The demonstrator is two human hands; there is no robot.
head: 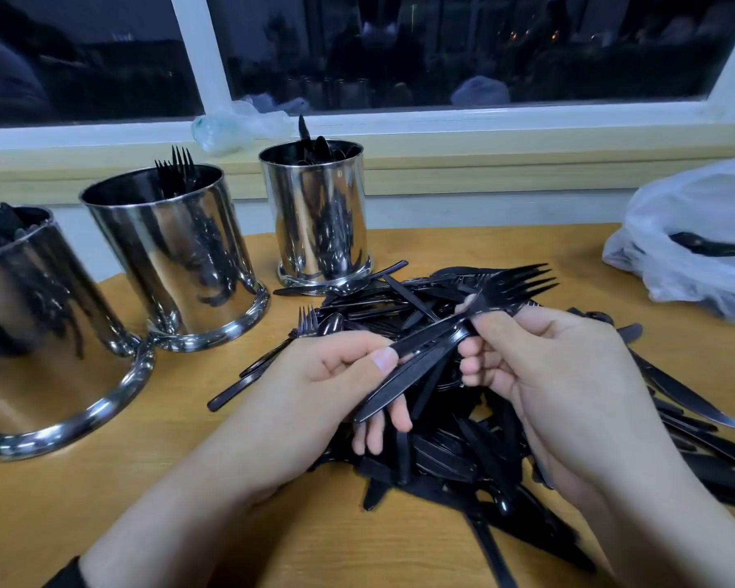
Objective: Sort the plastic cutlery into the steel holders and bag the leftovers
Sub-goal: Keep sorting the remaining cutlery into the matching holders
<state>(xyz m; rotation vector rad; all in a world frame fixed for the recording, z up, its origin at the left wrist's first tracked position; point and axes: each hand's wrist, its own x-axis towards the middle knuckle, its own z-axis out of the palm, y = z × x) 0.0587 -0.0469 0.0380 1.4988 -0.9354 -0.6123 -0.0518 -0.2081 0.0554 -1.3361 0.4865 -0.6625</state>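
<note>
A heap of black plastic cutlery (450,439) lies on the wooden table (272,536). Above it, my left hand (315,392) grips a bundle of black forks (514,286) by the handles, tines pointing up and right. My right hand (569,375) pinches the same bundle near the neck. Three steel holders stand at the left and back: the near left holder (39,324) with dark pieces inside, the middle holder (175,252) with forks sticking out, the far holder (315,210) with spoons showing.
A white plastic bag (696,235) with black cutlery inside lies at the right edge of the table. A crumpled clear bag (234,125) sits on the window sill behind the holders. Dark window panes fill the background.
</note>
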